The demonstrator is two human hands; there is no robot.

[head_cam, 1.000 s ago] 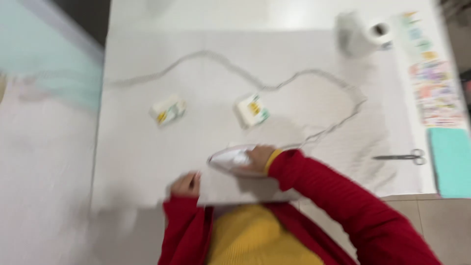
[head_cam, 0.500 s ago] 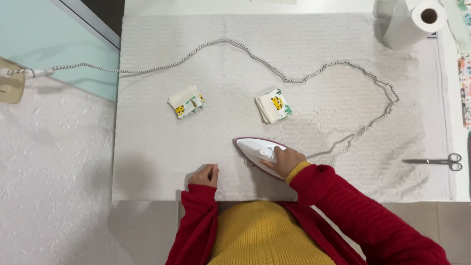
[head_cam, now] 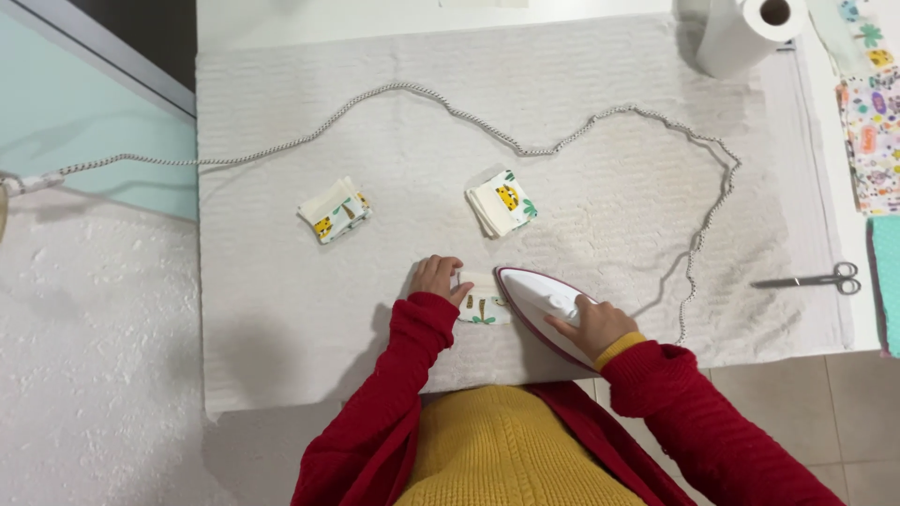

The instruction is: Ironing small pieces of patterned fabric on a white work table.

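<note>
My right hand (head_cam: 593,323) grips the handle of a white iron (head_cam: 539,302) with a dark red edge, its tip pointing up-left on the white padded cover (head_cam: 281,309). A small printed fabric piece (head_cam: 483,309) lies just left of the iron's tip. My left hand (head_cam: 437,277) presses on that piece's left end with bent fingers. Two folded stacks of printed fabric sit farther back: one at the left (head_cam: 335,210), one in the middle (head_cam: 502,202). The iron's braided cord (head_cam: 525,150) loops across the cover and off to the left.
A paper towel roll (head_cam: 745,30) stands at the back right. Scissors (head_cam: 816,279) lie at the right edge of the cover. Strips of patterned fabric (head_cam: 872,131) and a teal sheet (head_cam: 888,281) lie far right. Pale carpet is on the left.
My left hand has moved from the cover's front edge up and right onto a small fabric piece. The iron has shifted right beside it. The view has steadied and moved closer.
</note>
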